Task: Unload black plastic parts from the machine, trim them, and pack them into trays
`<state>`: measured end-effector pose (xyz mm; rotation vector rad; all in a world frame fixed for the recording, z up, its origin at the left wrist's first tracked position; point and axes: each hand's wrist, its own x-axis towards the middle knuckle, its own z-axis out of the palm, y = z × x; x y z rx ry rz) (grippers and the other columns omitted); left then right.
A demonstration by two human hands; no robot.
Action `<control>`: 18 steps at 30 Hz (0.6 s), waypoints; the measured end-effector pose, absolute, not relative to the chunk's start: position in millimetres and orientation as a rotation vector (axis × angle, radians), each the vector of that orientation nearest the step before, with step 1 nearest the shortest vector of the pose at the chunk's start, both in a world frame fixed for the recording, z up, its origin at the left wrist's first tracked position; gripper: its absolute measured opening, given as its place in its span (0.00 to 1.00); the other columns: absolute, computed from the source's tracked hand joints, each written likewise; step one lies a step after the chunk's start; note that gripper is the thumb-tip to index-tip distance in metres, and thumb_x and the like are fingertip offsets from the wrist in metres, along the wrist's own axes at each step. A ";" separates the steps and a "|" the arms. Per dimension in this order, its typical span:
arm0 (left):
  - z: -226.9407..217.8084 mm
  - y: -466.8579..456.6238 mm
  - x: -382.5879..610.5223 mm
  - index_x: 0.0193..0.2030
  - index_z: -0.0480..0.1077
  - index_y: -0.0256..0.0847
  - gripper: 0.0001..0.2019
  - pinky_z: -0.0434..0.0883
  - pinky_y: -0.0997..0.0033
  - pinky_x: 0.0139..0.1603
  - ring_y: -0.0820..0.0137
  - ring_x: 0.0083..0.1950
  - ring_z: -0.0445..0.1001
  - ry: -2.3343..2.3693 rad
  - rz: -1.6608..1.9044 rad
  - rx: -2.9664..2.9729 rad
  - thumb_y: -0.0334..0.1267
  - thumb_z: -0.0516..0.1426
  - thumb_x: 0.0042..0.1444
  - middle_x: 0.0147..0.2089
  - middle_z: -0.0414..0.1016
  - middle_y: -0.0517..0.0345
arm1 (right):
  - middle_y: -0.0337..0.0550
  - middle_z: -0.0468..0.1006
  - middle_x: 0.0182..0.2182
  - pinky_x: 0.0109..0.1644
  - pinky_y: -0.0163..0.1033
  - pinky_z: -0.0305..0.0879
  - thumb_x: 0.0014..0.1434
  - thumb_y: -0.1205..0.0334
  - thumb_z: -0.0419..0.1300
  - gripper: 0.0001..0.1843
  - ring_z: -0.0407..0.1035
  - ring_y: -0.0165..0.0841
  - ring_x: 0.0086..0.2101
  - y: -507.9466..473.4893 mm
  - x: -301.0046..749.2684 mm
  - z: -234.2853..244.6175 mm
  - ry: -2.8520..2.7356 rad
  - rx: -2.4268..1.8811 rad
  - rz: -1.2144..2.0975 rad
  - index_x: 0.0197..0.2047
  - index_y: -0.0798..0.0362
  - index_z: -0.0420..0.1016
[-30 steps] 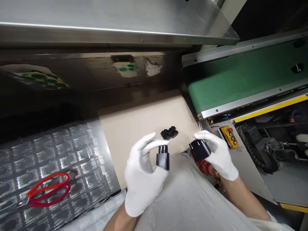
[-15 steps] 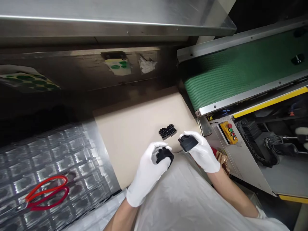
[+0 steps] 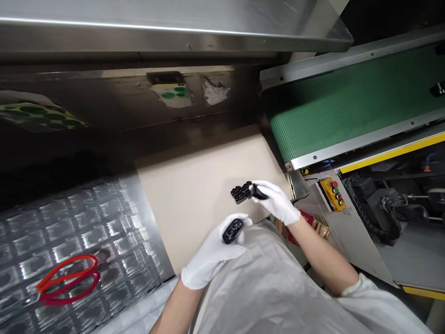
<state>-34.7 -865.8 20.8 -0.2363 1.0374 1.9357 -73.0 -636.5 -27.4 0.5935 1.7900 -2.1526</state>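
Note:
My left hand, in a white glove, is closed around a black molded plastic part, whose face with round recesses is turned up. Also gloved in white, my right hand grips a second black plastic part and holds it at the right end of a small cluster of black parts. That cluster lies on the beige board. Whether the right hand's part touches the cluster, I cannot tell.
Red-handled scissors lie on clear plastic blister trays at the left. A green conveyor belt runs at the upper right, above a yellow button box. A steel shelf overhangs the back; green sticker sheets sit below it.
My right hand has moved left and up to the cluster with its black part. My left hand has turned its part, so the recessed face now shows.

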 end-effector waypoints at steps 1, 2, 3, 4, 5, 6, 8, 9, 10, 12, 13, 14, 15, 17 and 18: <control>19.2 -867.3 -33.9 0.57 0.72 0.44 0.28 0.61 0.70 0.32 0.75 0.31 0.64 1.043 1.923 -0.230 0.35 0.71 0.48 0.52 0.76 0.51 | 0.49 0.82 0.51 0.53 0.45 0.75 0.62 0.56 0.63 0.18 0.77 0.38 0.47 -635.0 -90.8 -38.5 1.950 0.543 -2.033 0.53 0.52 0.78; 17.4 -868.6 -33.2 0.56 0.72 0.44 0.25 0.61 0.70 0.32 0.76 0.31 0.64 1.044 1.913 -0.220 0.36 0.70 0.51 0.50 0.76 0.52 | 0.49 0.81 0.52 0.57 0.45 0.74 0.61 0.58 0.63 0.19 0.76 0.37 0.50 -633.5 -109.5 -50.7 2.079 0.515 -1.921 0.54 0.53 0.77; 15.7 -869.9 -32.6 0.56 0.73 0.44 0.22 0.62 0.70 0.33 0.76 0.30 0.64 1.047 1.906 -0.208 0.37 0.68 0.54 0.50 0.76 0.53 | 0.49 0.81 0.53 0.62 0.45 0.71 0.59 0.62 0.64 0.19 0.75 0.37 0.52 -632.2 -127.9 -63.3 2.165 0.504 -1.836 0.54 0.54 0.77; 14.3 -871.2 -32.3 0.55 0.73 0.44 0.19 0.63 0.70 0.34 0.76 0.30 0.64 1.062 1.898 -0.197 0.38 0.67 0.57 0.49 0.76 0.54 | 0.49 0.81 0.53 0.65 0.45 0.68 0.57 0.66 0.64 0.19 0.75 0.36 0.53 -631.3 -144.8 -75.9 2.216 0.499 -1.775 0.53 0.55 0.78; 13.6 -872.6 -32.3 0.54 0.73 0.44 0.17 0.64 0.69 0.35 0.76 0.31 0.65 1.089 1.891 -0.186 0.38 0.67 0.58 0.49 0.76 0.54 | 0.48 0.81 0.53 0.67 0.45 0.66 0.55 0.69 0.64 0.20 0.74 0.36 0.53 -630.9 -159.3 -87.9 2.240 0.488 -1.728 0.52 0.56 0.78; 13.4 -873.9 -32.6 0.53 0.73 0.43 0.16 0.65 0.69 0.37 0.75 0.32 0.66 1.126 1.885 -0.176 0.39 0.66 0.59 0.48 0.76 0.54 | 0.47 0.82 0.52 0.67 0.44 0.66 0.53 0.72 0.63 0.20 0.75 0.35 0.52 -631.0 -170.9 -98.5 2.261 0.460 -1.670 0.51 0.56 0.79; 14.4 -876.1 -34.0 0.52 0.73 0.43 0.15 0.67 0.68 0.41 0.72 0.36 0.69 1.201 1.867 -0.173 0.39 0.66 0.60 0.48 0.76 0.54 | 0.45 0.84 0.47 0.65 0.43 0.68 0.51 0.78 0.61 0.20 0.76 0.34 0.49 -631.9 -184.2 -114.1 2.280 0.380 -1.551 0.47 0.58 0.81; 15.0 -876.8 -35.1 0.52 0.74 0.43 0.15 0.68 0.67 0.42 0.70 0.38 0.70 1.234 1.857 -0.177 0.40 0.67 0.60 0.47 0.77 0.54 | 0.44 0.85 0.44 0.63 0.42 0.69 0.51 0.79 0.59 0.20 0.77 0.34 0.47 -631.9 -186.4 -118.4 2.279 0.336 -1.495 0.45 0.58 0.83; 15.5 -877.0 -36.3 0.51 0.74 0.43 0.15 0.68 0.66 0.43 0.68 0.40 0.71 1.260 1.852 -0.182 0.40 0.67 0.59 0.47 0.77 0.53 | 0.44 0.86 0.42 0.62 0.40 0.71 0.50 0.81 0.58 0.20 0.78 0.33 0.45 -630.9 -186.1 -120.4 2.281 0.296 -1.441 0.43 0.57 0.84; 15.4 -875.8 -39.4 0.50 0.75 0.42 0.15 0.69 0.65 0.46 0.66 0.42 0.72 1.294 1.849 -0.189 0.42 0.68 0.58 0.47 0.78 0.52 | 0.43 0.86 0.43 0.61 0.38 0.71 0.52 0.80 0.56 0.22 0.79 0.33 0.46 -624.0 -178.8 -118.2 2.322 0.259 -1.341 0.44 0.56 0.85; 15.0 -874.4 -41.2 0.49 0.75 0.42 0.15 0.70 0.64 0.47 0.65 0.43 0.73 1.304 1.849 -0.190 0.43 0.68 0.57 0.47 0.78 0.52 | 0.43 0.86 0.47 0.62 0.37 0.69 0.54 0.79 0.56 0.22 0.78 0.32 0.49 -617.7 -172.1 -114.8 2.371 0.268 -1.290 0.47 0.54 0.84; 14.5 -872.4 -43.2 0.48 0.75 0.41 0.15 0.70 0.63 0.48 0.63 0.44 0.73 1.314 1.849 -0.189 0.44 0.68 0.57 0.47 0.78 0.51 | 0.43 0.85 0.52 0.65 0.36 0.67 0.57 0.77 0.56 0.23 0.76 0.32 0.53 -609.3 -163.4 -110.7 2.434 0.296 -1.232 0.50 0.53 0.83; 14.3 -870.1 -45.2 0.47 0.76 0.40 0.15 0.71 0.63 0.49 0.62 0.45 0.74 1.326 1.847 -0.185 0.45 0.68 0.57 0.46 0.79 0.50 | 0.43 0.83 0.56 0.67 0.36 0.64 0.60 0.75 0.56 0.23 0.74 0.32 0.56 -599.3 -152.8 -106.3 2.505 0.344 -1.164 0.53 0.52 0.82; 14.6 -864.9 -49.5 0.45 0.76 0.40 0.15 0.71 0.62 0.50 0.60 0.47 0.75 1.357 1.837 -0.181 0.47 0.68 0.57 0.46 0.80 0.50 | 0.45 0.81 0.58 0.69 0.38 0.61 0.64 0.70 0.55 0.20 0.72 0.35 0.59 -575.7 -127.0 -98.3 2.624 0.479 -0.991 0.54 0.51 0.81; 15.2 -862.3 -51.6 0.45 0.77 0.40 0.15 0.71 0.63 0.51 0.60 0.47 0.76 1.373 1.831 -0.184 0.47 0.68 0.57 0.46 0.80 0.49 | 0.47 0.82 0.57 0.69 0.40 0.61 0.65 0.68 0.55 0.18 0.72 0.38 0.59 -563.0 -113.1 -95.5 2.663 0.564 -0.892 0.53 0.51 0.81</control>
